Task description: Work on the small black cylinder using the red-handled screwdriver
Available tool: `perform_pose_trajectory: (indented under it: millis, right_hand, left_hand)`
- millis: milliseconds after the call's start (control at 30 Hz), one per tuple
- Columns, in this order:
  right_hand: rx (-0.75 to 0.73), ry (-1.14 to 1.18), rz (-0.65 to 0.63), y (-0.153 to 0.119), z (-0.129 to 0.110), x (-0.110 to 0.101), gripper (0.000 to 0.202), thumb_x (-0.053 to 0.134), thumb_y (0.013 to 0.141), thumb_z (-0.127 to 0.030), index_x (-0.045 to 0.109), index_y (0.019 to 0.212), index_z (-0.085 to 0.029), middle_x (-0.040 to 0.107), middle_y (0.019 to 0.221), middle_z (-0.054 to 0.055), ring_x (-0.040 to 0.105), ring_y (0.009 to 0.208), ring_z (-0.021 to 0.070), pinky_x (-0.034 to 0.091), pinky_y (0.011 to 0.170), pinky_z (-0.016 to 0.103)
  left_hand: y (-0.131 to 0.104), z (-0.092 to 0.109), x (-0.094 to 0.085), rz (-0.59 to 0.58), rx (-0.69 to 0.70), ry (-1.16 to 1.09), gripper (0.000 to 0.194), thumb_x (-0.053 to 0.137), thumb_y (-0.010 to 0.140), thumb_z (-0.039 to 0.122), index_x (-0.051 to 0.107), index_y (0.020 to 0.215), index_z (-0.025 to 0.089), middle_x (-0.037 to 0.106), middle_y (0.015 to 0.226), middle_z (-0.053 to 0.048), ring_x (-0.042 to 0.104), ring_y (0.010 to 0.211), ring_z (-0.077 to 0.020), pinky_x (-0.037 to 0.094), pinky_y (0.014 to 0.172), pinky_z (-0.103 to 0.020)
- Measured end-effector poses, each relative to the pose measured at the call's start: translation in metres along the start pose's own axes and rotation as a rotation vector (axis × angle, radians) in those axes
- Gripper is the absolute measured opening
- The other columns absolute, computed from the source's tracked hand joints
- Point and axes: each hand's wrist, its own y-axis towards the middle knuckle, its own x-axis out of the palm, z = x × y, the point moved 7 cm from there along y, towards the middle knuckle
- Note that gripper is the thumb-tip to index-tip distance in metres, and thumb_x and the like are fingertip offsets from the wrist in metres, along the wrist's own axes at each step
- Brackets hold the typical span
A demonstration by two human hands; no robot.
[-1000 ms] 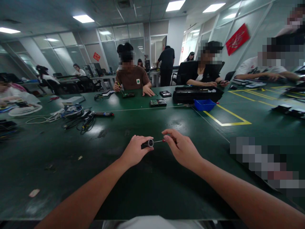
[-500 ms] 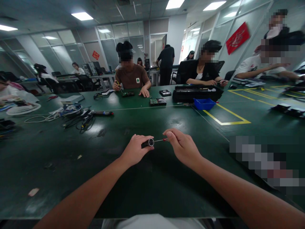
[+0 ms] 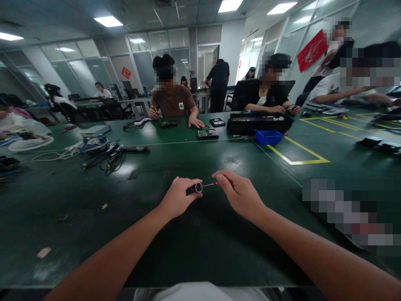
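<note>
My left hand (image 3: pixel 178 195) is closed round a dark cylinder with a pale ring at its end (image 3: pixel 198 187), perhaps a small flashlight; I cannot tell for sure. The ringed end faces right. In my right hand (image 3: pixel 238 191), pinched between thumb and fingers, is a thin screwdriver (image 3: pixel 208 184) with a red handle, which the fingers mostly cover. Its metal shaft points left and its tip meets the open end of the cylinder. How deep the tip reaches is hidden. Both hands are just above the green tabletop (image 3: pixel 200 246).
Tangled cables (image 3: pixel 109 156) lie at the left. Across the table, a person in brown (image 3: pixel 173 100) works at a circuit board (image 3: pixel 169 123). Hard drives (image 3: pixel 207 133), a black case (image 3: pixel 260 123) and a blue tray (image 3: pixel 268 136) lie farther off. A blurred-out item (image 3: pixel 347 213) lies right.
My right fingers have shifted slightly on the screwdriver, covering more of its handle. My left hand and the cylinder stay put. Across the table, the person in brown has slid a hand rightward.
</note>
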Motion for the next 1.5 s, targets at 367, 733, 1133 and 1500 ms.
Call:
perform_pose_trajectory:
  millis: [367, 733, 1133, 1500]
  right_hand:
    - [0.043, 0.024, 0.016, 0.000, 0.003, -0.001, 0.029, 0.036, 0.103, -0.038, 0.060, 0.104, -0.021, 0.066, 0.081, 0.002, 0.058, 0.063, 0.0157, 0.041, 0.059, 0.029]
    - [0.061, 0.029, 0.008, 0.002, 0.004, -0.001, 0.020, 0.042, 0.100, -0.034, 0.057, 0.093, -0.022, 0.061, 0.074, -0.001, 0.057, 0.064, 0.0161, 0.040, 0.059, 0.029]
    - [0.116, 0.031, 0.021, 0.002, 0.009, -0.001, 0.028, 0.037, 0.101, -0.040, 0.057, 0.090, -0.023, 0.057, 0.068, -0.002, 0.056, 0.062, 0.0164, 0.040, 0.058, 0.029]
    - [0.141, 0.007, -0.015, 0.003, 0.013, 0.001, 0.027, 0.038, 0.100, -0.038, 0.060, 0.101, -0.022, 0.063, 0.076, 0.001, 0.059, 0.064, 0.0174, 0.042, 0.058, 0.030]
  left_hand:
    - [0.000, 0.001, -0.001, -0.004, -0.014, -0.001, 0.037, 0.070, 0.087, 0.033, 0.065, 0.124, 0.030, 0.069, 0.113, -0.002, 0.058, 0.106, -0.0248, 0.037, 0.106, -0.048]
    - [0.001, 0.001, 0.000, -0.007, -0.020, 0.039, 0.038, 0.070, 0.087, 0.033, 0.065, 0.124, 0.029, 0.070, 0.109, -0.003, 0.058, 0.105, -0.0253, 0.039, 0.103, -0.047]
    - [0.000, 0.001, -0.002, 0.012, -0.025, 0.005, 0.037, 0.072, 0.085, 0.032, 0.066, 0.122, 0.029, 0.070, 0.107, -0.001, 0.058, 0.102, -0.0248, 0.035, 0.105, -0.047]
    - [0.001, -0.001, -0.002, 0.014, -0.017, 0.004, 0.037, 0.072, 0.086, 0.032, 0.066, 0.122, 0.029, 0.070, 0.110, -0.002, 0.058, 0.105, -0.0248, 0.036, 0.105, -0.047]
